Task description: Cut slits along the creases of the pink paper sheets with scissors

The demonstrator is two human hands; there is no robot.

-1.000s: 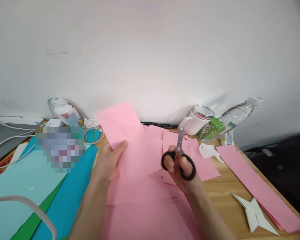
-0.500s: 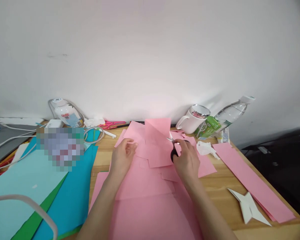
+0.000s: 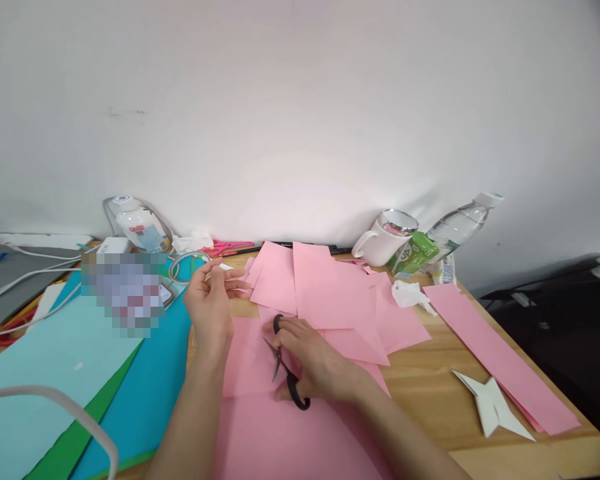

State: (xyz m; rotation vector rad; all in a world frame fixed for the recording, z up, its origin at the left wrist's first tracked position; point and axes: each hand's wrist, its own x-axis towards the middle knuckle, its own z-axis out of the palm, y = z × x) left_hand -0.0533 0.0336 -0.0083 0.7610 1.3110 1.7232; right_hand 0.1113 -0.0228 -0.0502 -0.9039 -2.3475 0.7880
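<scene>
My right hand [image 3: 316, 363] lies low on the pink paper [image 3: 290, 433] in front of me, fingers through and around the black-handled scissors [image 3: 286, 367], whose blades point toward the left. My left hand [image 3: 211, 300] hovers at the left edge of the pink sheets with fingers loosely spread and nothing clearly in them. Several cut pink sheets [image 3: 330, 293] are piled just beyond both hands on the wooden table [image 3: 430, 393].
Blue and green paper [image 3: 130, 393] covers the left side. A white mug [image 3: 386, 239], a green carton [image 3: 414, 253], a water bottle [image 3: 460, 227] and a crumpled tissue [image 3: 407, 293] stand at the back right. A long pink strip [image 3: 500, 360] and a white folded star [image 3: 490, 403] lie right.
The pink sheet my left hand held up has come down onto the pile. My right hand brought the scissors down and leftward onto the near paper. My left hand moved left and opened.
</scene>
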